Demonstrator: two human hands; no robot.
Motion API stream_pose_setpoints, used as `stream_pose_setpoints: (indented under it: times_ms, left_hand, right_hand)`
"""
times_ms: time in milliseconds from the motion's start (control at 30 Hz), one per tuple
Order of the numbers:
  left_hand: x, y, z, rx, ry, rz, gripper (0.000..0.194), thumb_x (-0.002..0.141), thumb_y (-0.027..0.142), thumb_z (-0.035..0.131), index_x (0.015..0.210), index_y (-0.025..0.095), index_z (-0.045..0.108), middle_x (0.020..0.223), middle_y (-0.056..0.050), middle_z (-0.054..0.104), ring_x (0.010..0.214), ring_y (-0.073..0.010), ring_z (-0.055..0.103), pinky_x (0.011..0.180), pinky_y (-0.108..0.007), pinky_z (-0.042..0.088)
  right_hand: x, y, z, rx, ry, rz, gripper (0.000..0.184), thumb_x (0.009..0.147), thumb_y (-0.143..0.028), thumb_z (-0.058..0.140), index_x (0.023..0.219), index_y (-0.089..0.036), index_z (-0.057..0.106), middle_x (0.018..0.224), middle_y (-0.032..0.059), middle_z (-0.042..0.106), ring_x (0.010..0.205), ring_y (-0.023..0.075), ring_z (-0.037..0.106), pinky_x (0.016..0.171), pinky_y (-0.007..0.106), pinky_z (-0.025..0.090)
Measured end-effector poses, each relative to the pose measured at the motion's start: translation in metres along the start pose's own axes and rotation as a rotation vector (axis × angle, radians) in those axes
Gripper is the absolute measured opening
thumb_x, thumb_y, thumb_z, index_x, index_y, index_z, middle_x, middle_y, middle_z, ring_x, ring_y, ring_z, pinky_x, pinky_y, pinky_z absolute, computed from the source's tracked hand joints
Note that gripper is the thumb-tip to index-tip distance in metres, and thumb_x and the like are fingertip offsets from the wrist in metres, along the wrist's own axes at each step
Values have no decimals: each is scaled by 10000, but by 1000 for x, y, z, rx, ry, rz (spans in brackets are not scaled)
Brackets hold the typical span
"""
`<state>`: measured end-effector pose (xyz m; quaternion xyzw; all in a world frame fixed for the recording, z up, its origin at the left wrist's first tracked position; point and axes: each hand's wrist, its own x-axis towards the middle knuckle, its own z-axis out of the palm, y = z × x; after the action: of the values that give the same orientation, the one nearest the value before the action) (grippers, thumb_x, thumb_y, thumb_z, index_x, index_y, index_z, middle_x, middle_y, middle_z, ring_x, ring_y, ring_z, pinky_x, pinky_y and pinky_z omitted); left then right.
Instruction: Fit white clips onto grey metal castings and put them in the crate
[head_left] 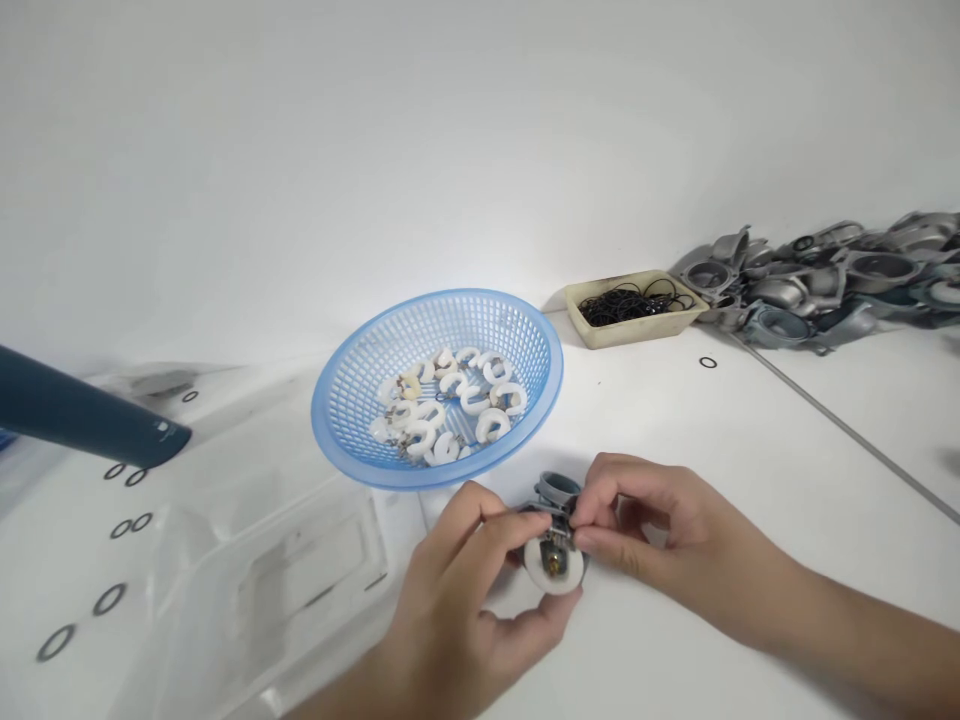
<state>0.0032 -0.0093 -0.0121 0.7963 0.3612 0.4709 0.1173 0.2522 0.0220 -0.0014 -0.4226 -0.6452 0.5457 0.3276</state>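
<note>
My left hand (465, 590) and my right hand (652, 530) meet low in the middle of the view, both pinched on one small assembly (555, 540): a grey metal housing with a white curved float piece set in it. The left thumb and fingers cradle the white part from below and the left. Fingertips of the right hand press on the grey housing's top right. Just behind them stands a blue plastic basket (360, 400) holding several more white float pieces (450, 405).
A beige tray (581, 300) of black rubber rings sits at the back right, beside a heap of grey metal housings (825, 275). Loose black rings (109, 598) lie at the left near a clear plastic lid (285, 570). A dark blue object (82, 418) juts in from the left.
</note>
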Motion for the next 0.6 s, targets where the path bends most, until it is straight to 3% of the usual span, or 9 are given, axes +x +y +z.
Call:
stream_pose_setpoints:
  times_ms: [600]
  left_hand:
    - [-6, -2, 3, -25, -3, -77, 476, 877, 110, 880, 1310, 213, 711, 1002, -27, 638, 766, -117, 711, 662, -209, 677]
  right_hand:
    - [-1, -1, 9, -93, 60, -61, 225, 1065, -472, 788, 973, -267, 797, 881, 2, 649, 749, 143, 578, 641, 257, 466]
